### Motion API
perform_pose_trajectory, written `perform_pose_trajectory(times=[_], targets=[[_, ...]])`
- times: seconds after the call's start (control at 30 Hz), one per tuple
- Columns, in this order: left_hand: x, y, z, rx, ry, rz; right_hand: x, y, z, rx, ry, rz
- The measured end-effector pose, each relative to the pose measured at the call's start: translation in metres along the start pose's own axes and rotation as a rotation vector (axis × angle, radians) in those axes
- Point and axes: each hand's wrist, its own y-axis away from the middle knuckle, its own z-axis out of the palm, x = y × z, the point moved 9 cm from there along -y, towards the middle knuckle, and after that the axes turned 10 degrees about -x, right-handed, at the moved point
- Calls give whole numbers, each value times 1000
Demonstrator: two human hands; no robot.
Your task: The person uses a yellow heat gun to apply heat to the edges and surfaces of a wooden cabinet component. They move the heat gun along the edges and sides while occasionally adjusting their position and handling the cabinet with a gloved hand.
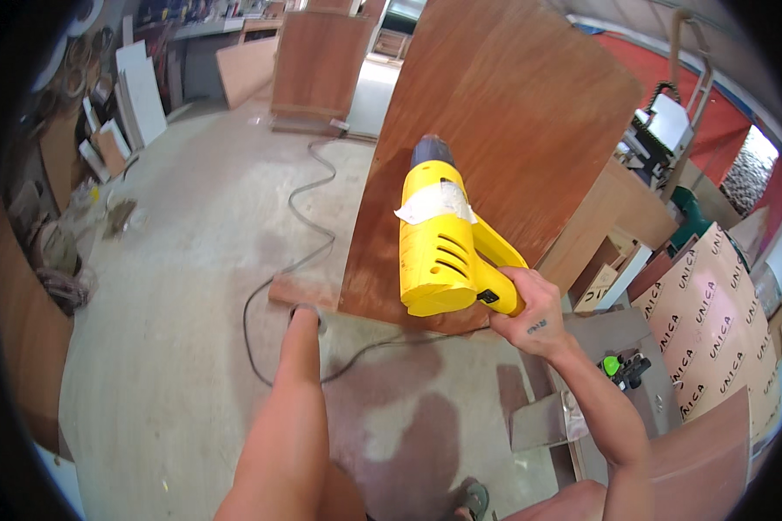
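Observation:
My right hand [537, 314] is closed around the handle of a yellow heat gun [439, 260]. White tape is wrapped about its body, and its dark nozzle [432, 150] points away from me over a large reddish-brown wood panel [504, 113]. The panel leans or stands at a slant in front of me; I cannot tell whether the nozzle touches it. My left forearm [291, 408] reaches forward to the panel's lower left corner, beside a short reddish-brown board [291, 292]. The fingers of my left hand are not visible.
A grey cord [297, 200] winds over the pale floor [182, 286]. Printed boards [712, 321] and a green-and-black tool [624, 370] are on the right. White boards [139, 95] lean at the far left. A brown cabinet-like piece [317, 69] stands behind. A sandalled foot [475, 501] shows below.

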Motion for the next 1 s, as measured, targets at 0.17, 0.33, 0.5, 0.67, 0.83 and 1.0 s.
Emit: perform_pose_trajectory(times=[0.17, 0.33, 0.5, 0.67, 0.83, 1.0], targets=[[7, -6, 4, -13, -12, 6, -1, -52, -72, 112, -222, 126], [2, -9, 3, -15, -27, -16, -4, -91, -121, 208, -501, 142], [1, -17, 5, -17, -29, -11, 24, -75, -130, 265, -859, 141], [-6, -21, 9, -13, -30, -21, 59, -33, -120, 275, -987, 136], [-4, -35, 13, -21, -29, -26, 86, 47, -55, 124, -705, 430], [-7, -54, 11, -12, -27, -34, 89, 109, 35, -111, -540, 606]])
